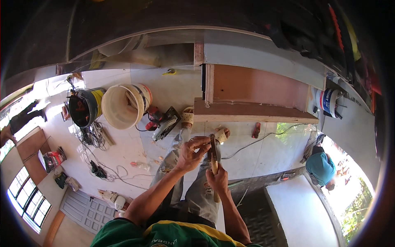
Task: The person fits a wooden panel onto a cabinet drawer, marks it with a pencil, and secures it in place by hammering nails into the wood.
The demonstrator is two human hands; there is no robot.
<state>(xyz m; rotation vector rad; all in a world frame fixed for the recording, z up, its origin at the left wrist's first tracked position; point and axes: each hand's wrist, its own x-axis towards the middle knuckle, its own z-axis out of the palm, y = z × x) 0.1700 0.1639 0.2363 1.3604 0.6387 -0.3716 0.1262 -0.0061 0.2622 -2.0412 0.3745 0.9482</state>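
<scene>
My right hand is wrapped round the wooden handle of a hammer, held upright in front of my legs. The dark hammer head is at the top, and the handle's lower end shows below my fist. Right beside the head, my left hand has its thumb and fingers drawn together. Whatever is between those fingertips is too small to make out. Below the hands are my feet in beige clogs, standing close to the wooden cabinet frame.
A circular saw lies left of my feet, beside a large white bucket and a dark bucket of tools. Cords trail over the tiled floor. A red tool lies near the cabinet. A person in teal crouches at right.
</scene>
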